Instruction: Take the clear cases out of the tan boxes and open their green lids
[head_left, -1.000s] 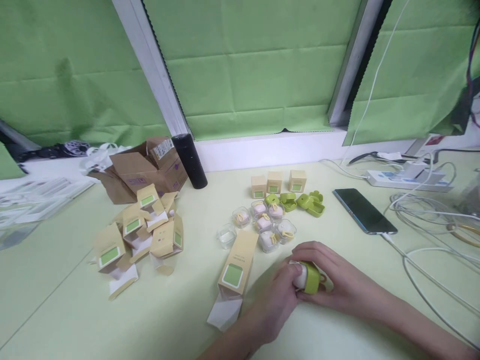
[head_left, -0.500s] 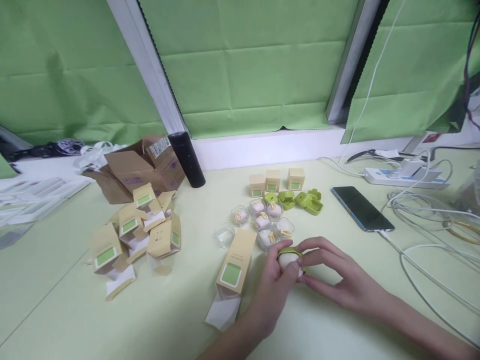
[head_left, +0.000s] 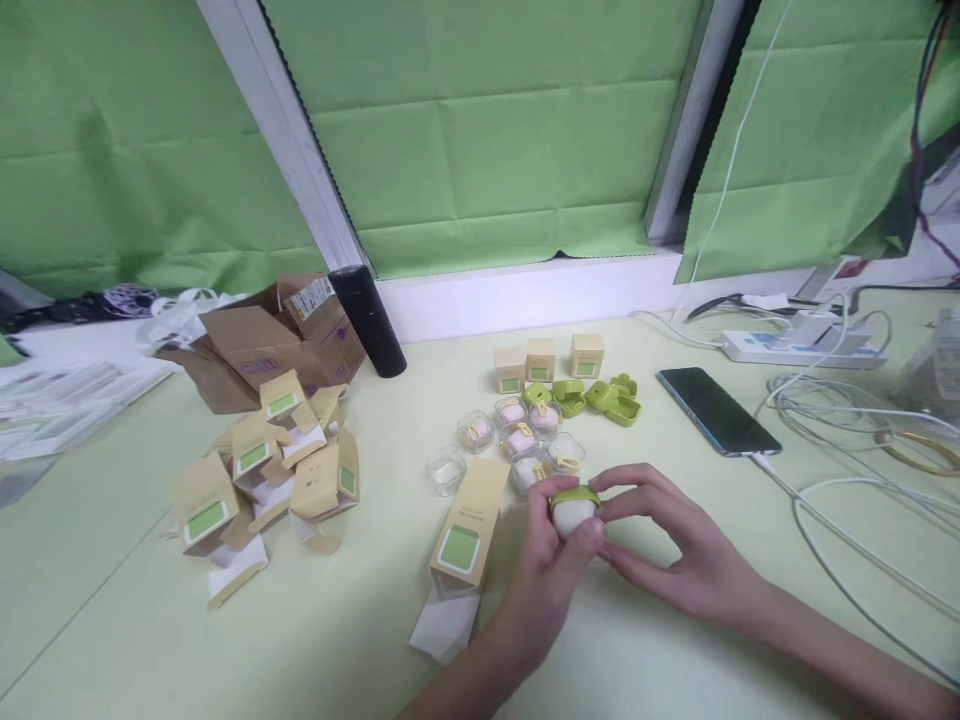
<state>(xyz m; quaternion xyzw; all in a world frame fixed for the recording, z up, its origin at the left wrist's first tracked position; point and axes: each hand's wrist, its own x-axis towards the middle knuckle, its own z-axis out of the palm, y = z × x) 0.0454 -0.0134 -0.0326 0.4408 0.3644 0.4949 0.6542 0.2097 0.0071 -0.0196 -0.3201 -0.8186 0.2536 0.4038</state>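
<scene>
Your left hand has its fingers wrapped on the green-topped white piece; your right hand has fingers pinching its right edge. Piece sits right of the long carton.

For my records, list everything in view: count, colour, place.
Held case: one, white-green, between hands
Clear cases: seven, transparent, table centre
Pieces: several, green, behind cases
Small boxes: three, tan, table back
Long box: one, tan, left of hands
Opened boxes: several, tan, left
Carton: one, brown, back left
Cylinder: one, black, beside carton
Phone: one, black, right
Power strip: one, white, back right
Cables: several, mostly white, right
Bottle: one, clear, far right
Flat items: several, white, far left
Blinds: several, green, back
Table: one, pale green, beneath
Left hand: one, on held case
Right hand: one, on held case
</scene>
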